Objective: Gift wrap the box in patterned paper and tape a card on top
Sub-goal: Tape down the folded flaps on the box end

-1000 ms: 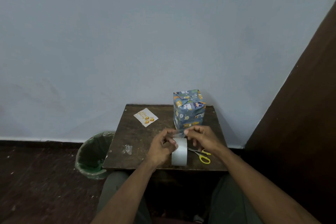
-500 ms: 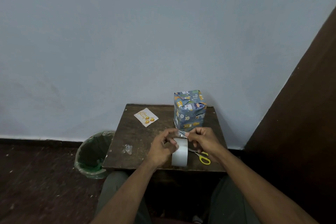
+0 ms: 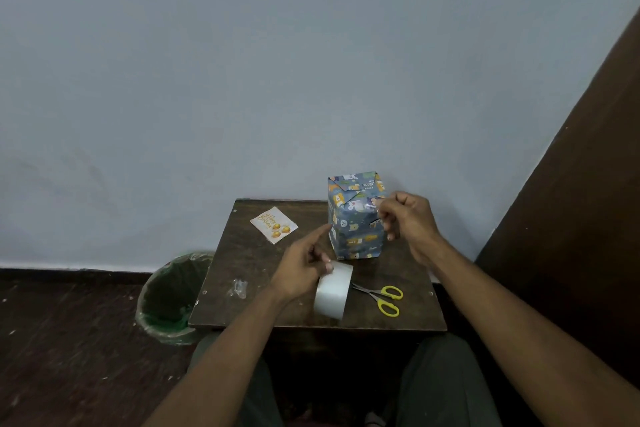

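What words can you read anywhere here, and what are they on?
"Happy Birthday": gold writing on the card, read with some guessing as it is small and tilted.
Small dark print near the top of the wrapped box: too blurred to read.
Tape roll, scissors: no text seen.

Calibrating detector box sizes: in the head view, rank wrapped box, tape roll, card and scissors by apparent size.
1. wrapped box
2. tape roll
3. card and scissors: look alike in extent, not ranked.

Dim, flat room light.
Soft shadows, slight blur, wide-angle bend at the edges; faint sheen on the tape [image 3: 331,291].
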